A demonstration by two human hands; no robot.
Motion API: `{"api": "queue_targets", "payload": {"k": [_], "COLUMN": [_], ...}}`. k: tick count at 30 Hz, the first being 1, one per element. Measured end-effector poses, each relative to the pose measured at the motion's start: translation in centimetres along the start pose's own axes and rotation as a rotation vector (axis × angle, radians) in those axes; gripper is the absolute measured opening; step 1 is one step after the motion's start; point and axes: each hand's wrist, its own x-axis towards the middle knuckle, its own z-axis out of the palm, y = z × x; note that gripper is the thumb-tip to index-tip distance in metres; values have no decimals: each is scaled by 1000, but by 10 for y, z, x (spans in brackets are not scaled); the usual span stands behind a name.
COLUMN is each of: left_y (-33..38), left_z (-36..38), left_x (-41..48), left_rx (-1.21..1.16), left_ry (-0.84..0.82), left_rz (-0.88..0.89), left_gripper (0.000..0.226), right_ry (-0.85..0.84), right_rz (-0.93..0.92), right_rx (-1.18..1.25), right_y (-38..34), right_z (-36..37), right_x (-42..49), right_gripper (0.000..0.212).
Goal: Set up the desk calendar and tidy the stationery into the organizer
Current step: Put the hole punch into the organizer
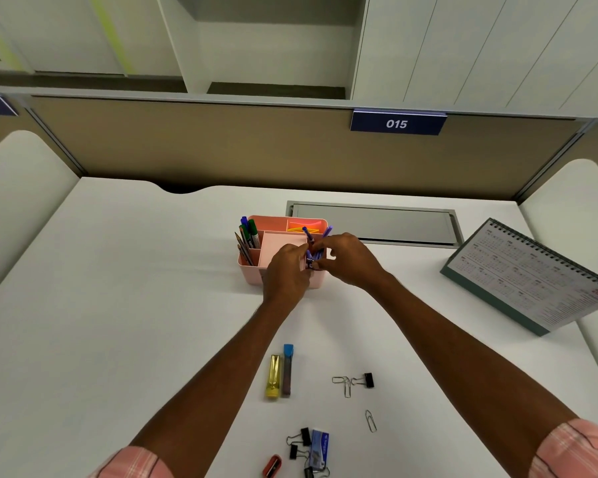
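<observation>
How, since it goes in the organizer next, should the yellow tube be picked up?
Probably from above, end to end: the yellow tube lies flat, running front to back, and the blue-capped tube close along its right side leaves little pinching room there.

We see a white desk [118, 305] with a grey hatch [373, 224] set in it. Behind, a beige partition [221, 146] bears a blue 015 plate [397, 123].

— Organizer [256, 276]?
— Pink. Purple pens [310, 241], green marker [252, 229], brown pencils [243, 250].
— Calendar [532, 281]?
— White page, teal base, black coil, red year.
— Small things?
— Yellow tube [273, 376], blue-capped tube [287, 370], black clips [368, 380], silver paperclips [370, 421], blue box [320, 443], red sharpener [271, 466].
— Sleeves [580, 450]?
— Pink check.
— Desk [118, 305]?
— White.
— Sign [397, 123]?
— Navy, white digits.
— Partition [221, 150]? Hatch [373, 222]?
— Tan. Grey.
</observation>
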Motion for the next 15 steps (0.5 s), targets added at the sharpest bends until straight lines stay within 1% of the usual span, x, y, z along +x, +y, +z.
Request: {"api": "queue_targets", "payload": {"k": [4, 9, 15], "left_y": [1, 1, 2], "left_z": [-1, 0, -2], "left_x": [-2, -5, -10], "left_rx": [12, 5, -22], "left_ry": [10, 6, 34], "left_rz": [8, 13, 18], "left_gripper": [51, 49, 47], "right_ry": [78, 79, 83], "right_rz": [33, 45, 43], "right_rx": [69, 71, 64], "right_y": [4, 4, 3], "right_z": [-3, -7, -9], "right_x": [-4, -8, -16], "right_gripper": [32, 38, 35]}}
